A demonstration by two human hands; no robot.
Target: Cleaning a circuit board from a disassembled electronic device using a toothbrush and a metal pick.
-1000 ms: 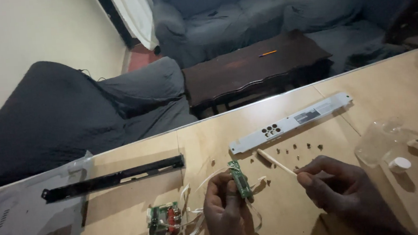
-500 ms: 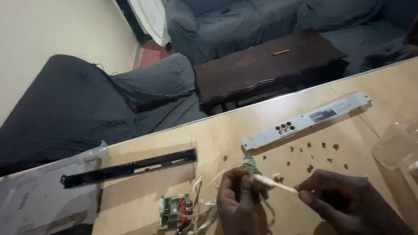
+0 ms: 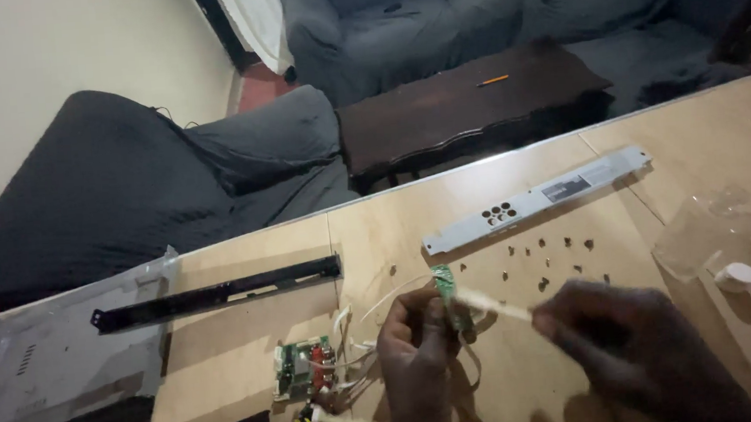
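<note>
Green narrow circuit board (image 3: 443, 288) pinched in my left hand (image 3: 418, 359); right hand (image 3: 637, 351), at three o'clock, grips a pale stick (image 3: 490, 303) that could slip and scratch it.

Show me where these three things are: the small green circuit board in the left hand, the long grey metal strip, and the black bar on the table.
small green circuit board (image 3: 443, 281), head view, its upper end above the fingers.
long grey metal strip (image 3: 535, 199), head view, its middle.
black bar (image 3: 217, 293), head view, its middle.
</note>
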